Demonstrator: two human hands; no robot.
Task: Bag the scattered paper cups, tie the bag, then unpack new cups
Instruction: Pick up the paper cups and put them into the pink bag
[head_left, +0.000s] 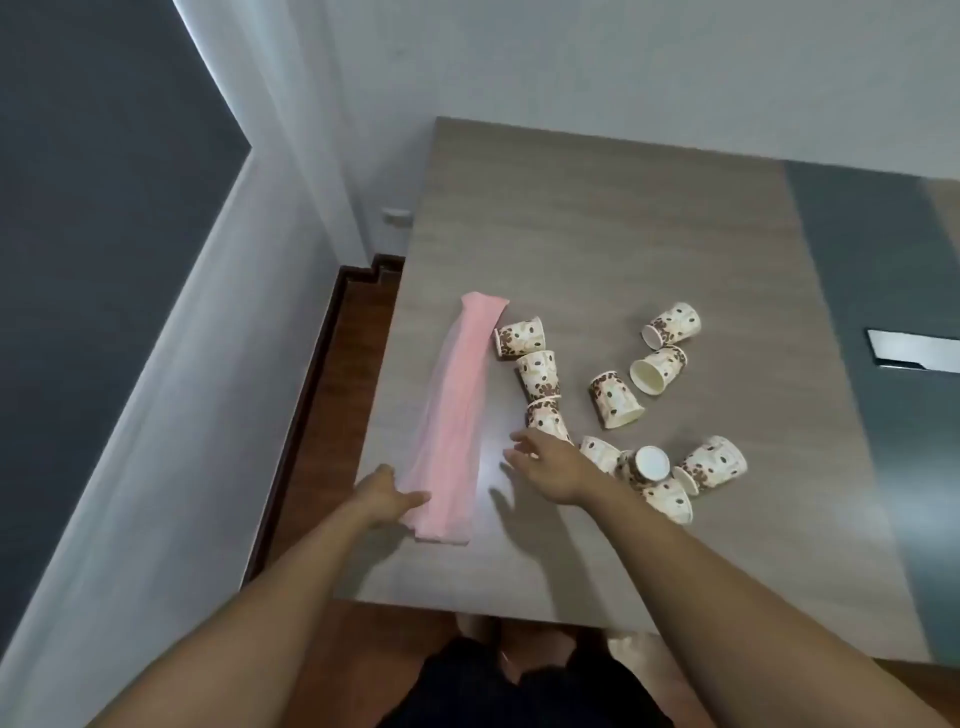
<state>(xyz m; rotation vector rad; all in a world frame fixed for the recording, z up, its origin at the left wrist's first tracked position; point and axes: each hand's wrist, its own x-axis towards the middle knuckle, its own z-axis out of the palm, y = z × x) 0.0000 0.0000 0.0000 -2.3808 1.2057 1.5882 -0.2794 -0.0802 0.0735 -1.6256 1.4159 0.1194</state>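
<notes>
A folded pink plastic bag (460, 421) lies along the left edge of the wooden table (597, 249). The left hand (387, 496) pinches its near end — fingers closed on the plastic. The right hand (550, 465) hovers just beside it, fingers spread and holding nothing. Patterned paper cups (615, 400) lie scattered on their sides toward the table's middle — one touches the bag's far end.
</notes>
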